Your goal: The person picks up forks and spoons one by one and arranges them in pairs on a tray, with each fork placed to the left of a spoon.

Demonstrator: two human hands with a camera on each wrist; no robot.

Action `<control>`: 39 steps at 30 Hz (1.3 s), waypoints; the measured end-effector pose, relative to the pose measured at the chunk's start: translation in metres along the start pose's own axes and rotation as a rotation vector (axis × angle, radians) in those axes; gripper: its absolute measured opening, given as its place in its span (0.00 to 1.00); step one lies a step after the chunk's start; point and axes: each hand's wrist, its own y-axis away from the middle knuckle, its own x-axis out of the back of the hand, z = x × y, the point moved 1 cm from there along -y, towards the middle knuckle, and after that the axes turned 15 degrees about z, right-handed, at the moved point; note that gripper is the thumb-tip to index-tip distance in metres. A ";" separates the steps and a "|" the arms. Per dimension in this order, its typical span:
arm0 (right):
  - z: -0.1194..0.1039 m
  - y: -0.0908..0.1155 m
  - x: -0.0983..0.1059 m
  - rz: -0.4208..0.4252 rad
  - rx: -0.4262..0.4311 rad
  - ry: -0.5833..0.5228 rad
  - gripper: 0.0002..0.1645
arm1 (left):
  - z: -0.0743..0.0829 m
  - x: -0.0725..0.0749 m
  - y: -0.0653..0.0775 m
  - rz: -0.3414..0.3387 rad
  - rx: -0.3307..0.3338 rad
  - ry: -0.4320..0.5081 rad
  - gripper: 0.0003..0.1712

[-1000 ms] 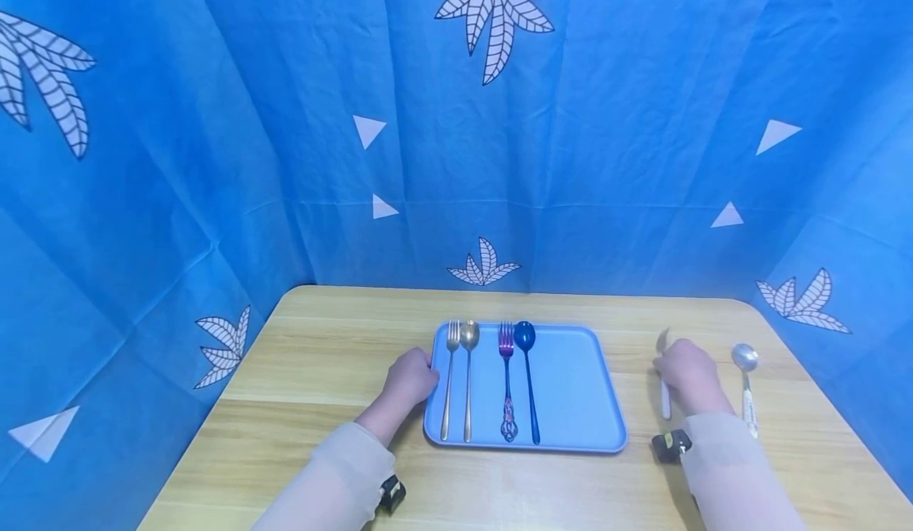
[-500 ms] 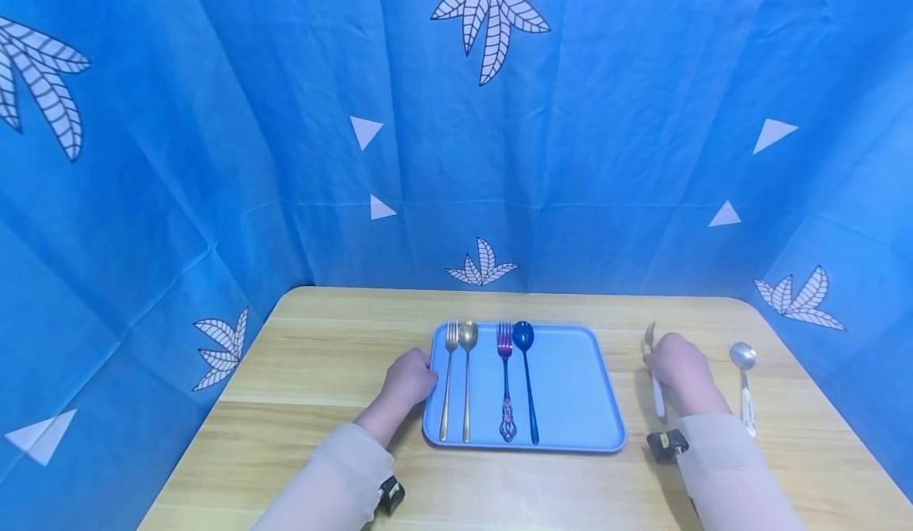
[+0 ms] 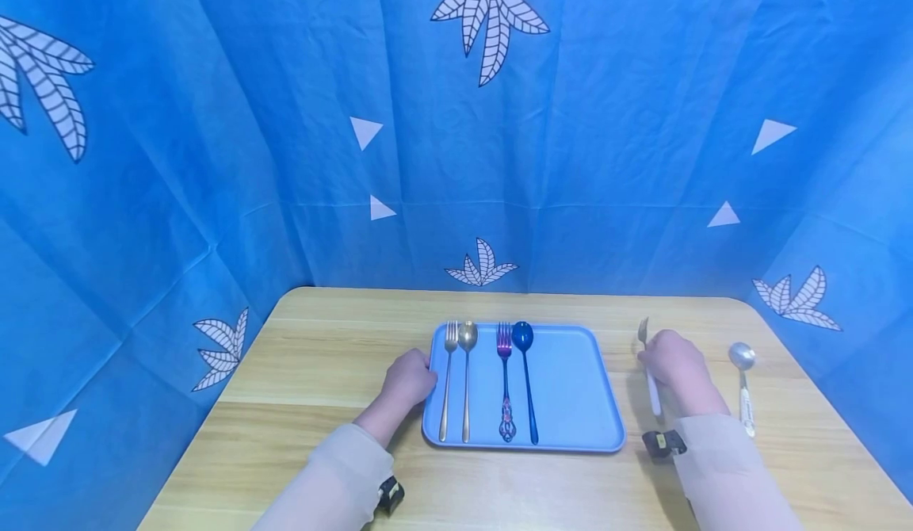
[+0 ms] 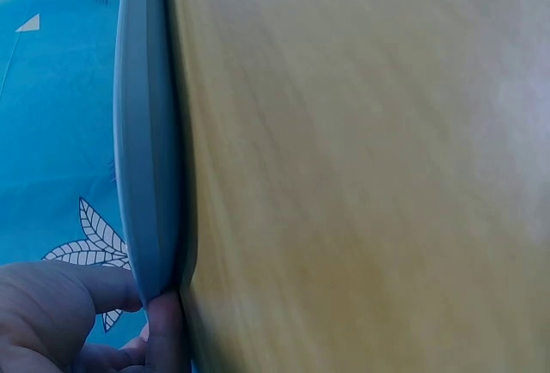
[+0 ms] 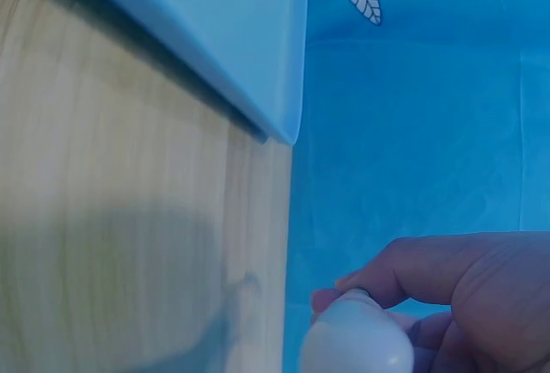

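My left hand [image 3: 411, 376] pinches the left rim of a light blue tray [image 3: 578, 388]; in the left wrist view a thumb and finger close on its edge [image 4: 146, 132]. My right hand [image 3: 676, 359] pinches a white-handled fork [image 3: 654, 392] by its middle, to the right of the tray, tines pointing away. Its rounded white handle end [image 5: 357, 343] fills the bottom of the right wrist view. On the tray lie a gold-toned fork [image 3: 451, 341], a gold-toned spoon [image 3: 467, 336], a purple fork [image 3: 504, 345] and a dark blue spoon [image 3: 523, 335], side by side.
A silver spoon with a white patterned handle [image 3: 744, 357] lies on the wooden table [image 3: 328, 325], right of my right hand. Blue curtains [image 3: 606, 119] with leaf prints stand behind the table and along both sides.
My right hand has shifted a little left, bringing the white-handled fork toward the tray and tilting its tines slightly leftward. My left hand stays on the tray's rim.
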 end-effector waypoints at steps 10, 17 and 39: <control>-0.011 0.005 -0.006 -0.008 0.012 -0.049 0.17 | 0.000 0.000 -0.001 0.005 -0.002 0.001 0.10; -0.020 0.007 -0.014 0.000 0.014 -0.090 0.16 | 0.001 -0.001 -0.002 0.004 0.000 -0.004 0.10; -0.045 0.011 -0.043 0.003 0.031 -0.127 0.16 | 0.002 -0.001 -0.001 -0.002 0.021 0.009 0.11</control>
